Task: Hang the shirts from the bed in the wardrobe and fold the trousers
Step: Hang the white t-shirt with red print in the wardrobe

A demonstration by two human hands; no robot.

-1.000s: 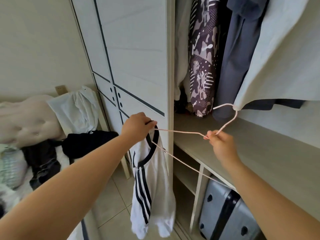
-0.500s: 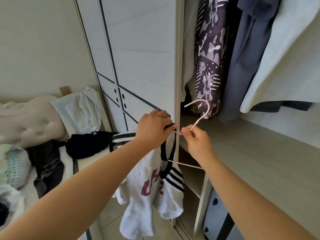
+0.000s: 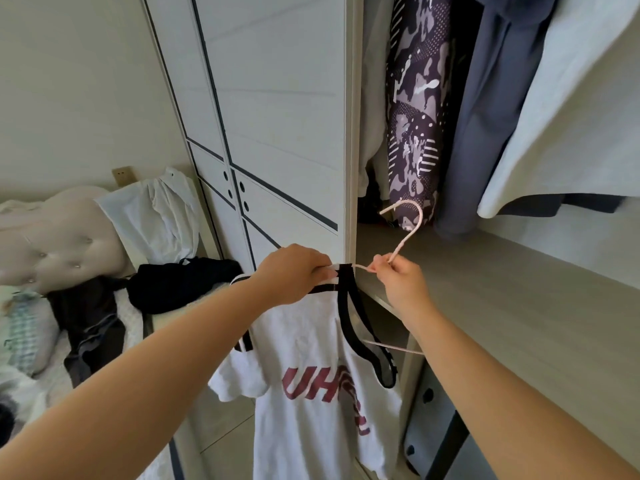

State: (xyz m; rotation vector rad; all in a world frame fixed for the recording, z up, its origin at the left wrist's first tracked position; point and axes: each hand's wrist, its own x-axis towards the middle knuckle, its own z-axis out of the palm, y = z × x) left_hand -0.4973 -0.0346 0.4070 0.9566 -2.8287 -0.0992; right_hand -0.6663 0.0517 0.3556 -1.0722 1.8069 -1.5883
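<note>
Left hand: my left hand (image 3: 294, 271) has its fingers curled down over the shoulder of the white jersey shirt (image 3: 311, 393), gripping the cloth beside the black neck trim.
Right hand: my right hand (image 3: 401, 282) pinches the neck of the pink wire hanger (image 3: 412, 220) just under the hook, thumb against curled fingers.
Shirt: held in the air in front of the front left corner of the wardrobe shelf (image 3: 519, 306), against the door edge. It hangs open with its red lettering facing me.
Change: a second ago my hands were well apart, with the hanger stretched between them and the shirt dangling bunched from the left. Now they nearly touch, and one hanger arm runs inside the neck opening and shows below the trim.
Meaning: I judge the threading about half done. The near shoulder looks seated, but I cannot tell about the far one.
Hook: up and free, just below the patterned garment (image 3: 412, 116), not yet on any rail.
Left to do: dark garments (image 3: 90, 327) lie on the bed (image 3: 52, 237).
</note>
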